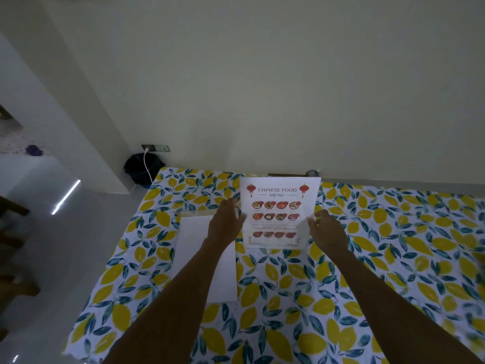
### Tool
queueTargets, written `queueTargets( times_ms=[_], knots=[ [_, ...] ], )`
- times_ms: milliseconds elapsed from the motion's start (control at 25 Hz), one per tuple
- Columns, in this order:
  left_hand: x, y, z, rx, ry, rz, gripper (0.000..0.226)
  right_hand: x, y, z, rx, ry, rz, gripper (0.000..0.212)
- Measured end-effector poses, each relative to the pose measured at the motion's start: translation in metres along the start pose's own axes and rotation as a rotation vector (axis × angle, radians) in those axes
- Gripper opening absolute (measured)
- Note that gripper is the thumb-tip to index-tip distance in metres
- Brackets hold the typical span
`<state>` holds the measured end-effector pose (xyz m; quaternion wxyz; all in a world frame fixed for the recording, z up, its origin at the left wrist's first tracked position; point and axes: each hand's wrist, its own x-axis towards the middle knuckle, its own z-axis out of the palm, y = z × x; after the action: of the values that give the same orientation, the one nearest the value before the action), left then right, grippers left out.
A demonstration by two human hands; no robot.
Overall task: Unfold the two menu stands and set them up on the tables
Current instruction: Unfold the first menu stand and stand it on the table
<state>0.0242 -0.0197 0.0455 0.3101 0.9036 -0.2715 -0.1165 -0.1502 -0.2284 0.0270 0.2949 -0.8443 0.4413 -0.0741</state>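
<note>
A menu stand (279, 211) printed "Chinese Food Menu" stands upright on the lemon-print tablecloth (367, 258), facing me. My left hand (227, 223) rests at its left edge with fingers spread, touching or just beside it. My right hand (325, 228) pinches its right edge. A second menu stand (194, 248) lies flat and white on the cloth to the left, partly hidden under my left forearm; a clear strip shows at its far end.
The table stands against a cream wall. A dark bin (141, 168) with a white cable (147, 164) from a wall socket sits on the floor past the table's far left corner. Dark wooden chair parts (13, 245) show at the left edge.
</note>
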Motion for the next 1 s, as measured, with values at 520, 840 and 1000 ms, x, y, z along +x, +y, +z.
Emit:
queueTargets(
  times_ms=[520, 840, 1000],
  knots=[
    [-0.105, -0.169, -0.085, 0.306, -0.096, -0.027, 0.050, -0.129, -0.074, 0.086, -0.193, -0.108, -0.062, 0.031],
    [-0.130, -0.233, -0.102, 0.283, -0.150, -0.156, 0.050, -0.152, -0.108, 0.153, -0.254, -0.193, -0.136, 0.029],
    [-0.119, -0.247, -0.087, 0.245, -0.214, -0.237, 0.054, -0.130, -0.108, 0.184, -0.246, -0.220, -0.106, 0.024]
  ],
)
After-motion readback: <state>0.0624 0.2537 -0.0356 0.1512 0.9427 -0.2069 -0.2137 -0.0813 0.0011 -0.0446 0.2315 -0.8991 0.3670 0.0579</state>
